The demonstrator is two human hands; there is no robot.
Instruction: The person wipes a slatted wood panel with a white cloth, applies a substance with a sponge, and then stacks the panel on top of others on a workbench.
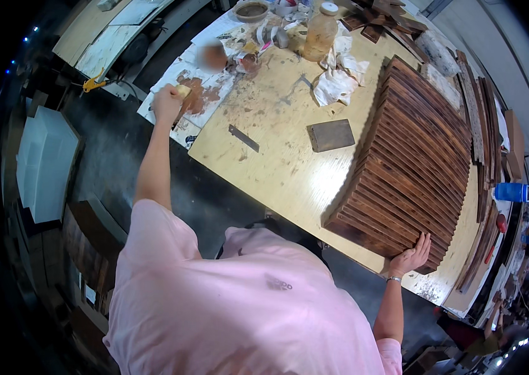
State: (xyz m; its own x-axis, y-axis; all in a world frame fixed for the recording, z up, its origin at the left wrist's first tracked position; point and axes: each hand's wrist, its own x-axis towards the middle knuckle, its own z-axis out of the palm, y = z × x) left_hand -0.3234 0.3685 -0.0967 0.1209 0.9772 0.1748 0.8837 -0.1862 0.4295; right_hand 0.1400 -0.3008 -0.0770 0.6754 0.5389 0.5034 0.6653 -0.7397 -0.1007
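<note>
My left hand (168, 105) is closed around a small yellowish piece (183, 91), perhaps a sponge; its kind is not clear. It is held over a white sheet (163, 86) smeared with brown paste (197, 99) at the table's left end. On the right lies a large dark-brown ribbed wooden panel (411, 162), its slats side by side in a gently bowed surface. My right hand (411, 255) rests on the panel's near end, fingers stretched across the slats.
A flat grey-brown block (331, 135) and a thin metal strip (243, 138) lie on the table (277, 169). Behind them are a white-capped jar (319, 34), crumpled white rags (337, 81) and a round bowl (251, 11). Wooden strips (483, 119) and a blue jug (512, 192) are at right.
</note>
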